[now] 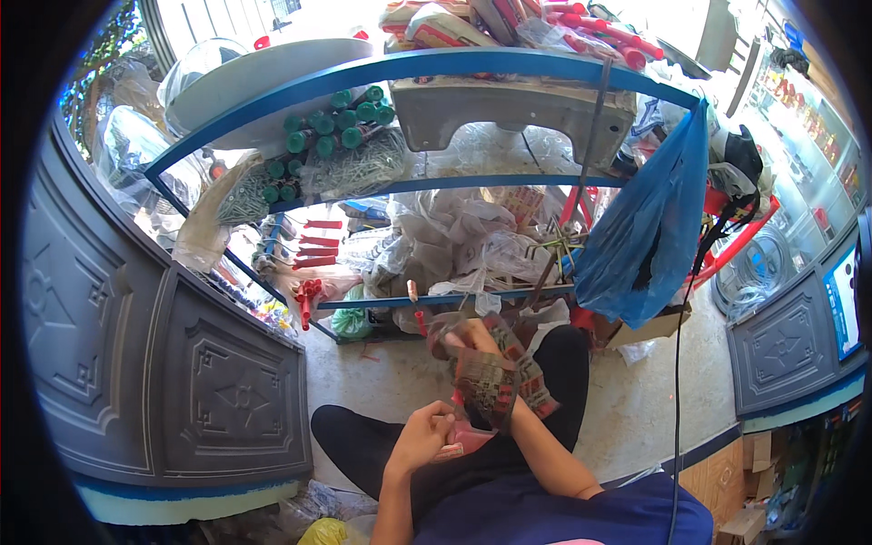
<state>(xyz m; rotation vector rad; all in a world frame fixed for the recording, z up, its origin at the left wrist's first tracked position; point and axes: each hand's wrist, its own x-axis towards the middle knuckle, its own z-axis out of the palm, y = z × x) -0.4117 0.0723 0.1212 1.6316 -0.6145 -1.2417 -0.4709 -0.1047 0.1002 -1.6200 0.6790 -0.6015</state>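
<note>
My left hand is closed over my lap, its thumb and fingers pinching the red-printed lower edge of a clear plastic bag. The bag hangs crumpled across my right forearm, and dark and red printing covers it. Farther forward, my right hand is partly covered by the bag's plastic, so its fingers are blurred and hidden. Just beside it on the left is a small red handle with a pale tip; whether my hand touches it I cannot tell.
A blue metal rack stands ahead, carrying green-capped tubes, bagged screws and red-handled tools. A blue plastic bag hangs at its right, near a black cable. Dark carved panels flank the left side.
</note>
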